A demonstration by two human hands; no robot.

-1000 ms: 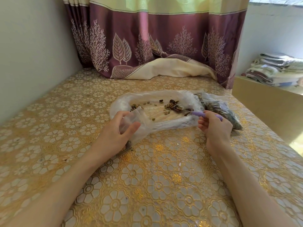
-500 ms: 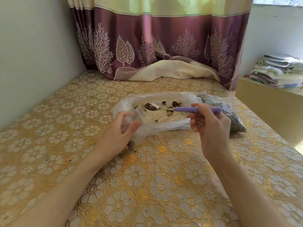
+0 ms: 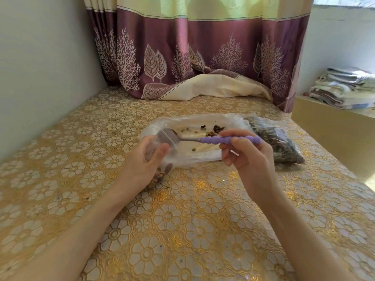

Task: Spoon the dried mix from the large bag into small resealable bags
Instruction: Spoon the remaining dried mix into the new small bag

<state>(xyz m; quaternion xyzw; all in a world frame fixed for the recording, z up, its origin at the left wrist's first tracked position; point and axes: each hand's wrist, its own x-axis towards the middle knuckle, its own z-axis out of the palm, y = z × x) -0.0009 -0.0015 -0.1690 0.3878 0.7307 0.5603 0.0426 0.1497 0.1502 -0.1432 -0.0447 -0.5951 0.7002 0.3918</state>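
While the left hand (image 3: pixel 145 161) pinches the small bag (image 3: pixel 162 151), the spoon (image 3: pixel 203 138), gripped rightward, seems emptied.

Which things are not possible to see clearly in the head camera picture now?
- Small bag: how full it is; the left hand covers its lower part.
- Spoon: whether the bowl carries mix or is empty; the clear plastic blurs it.
- Filled bags at the right: their number; they overlap and wrinkle.
- Folded cloth pile: cut off by the right edge.
- Right hand: its palm side faces away.
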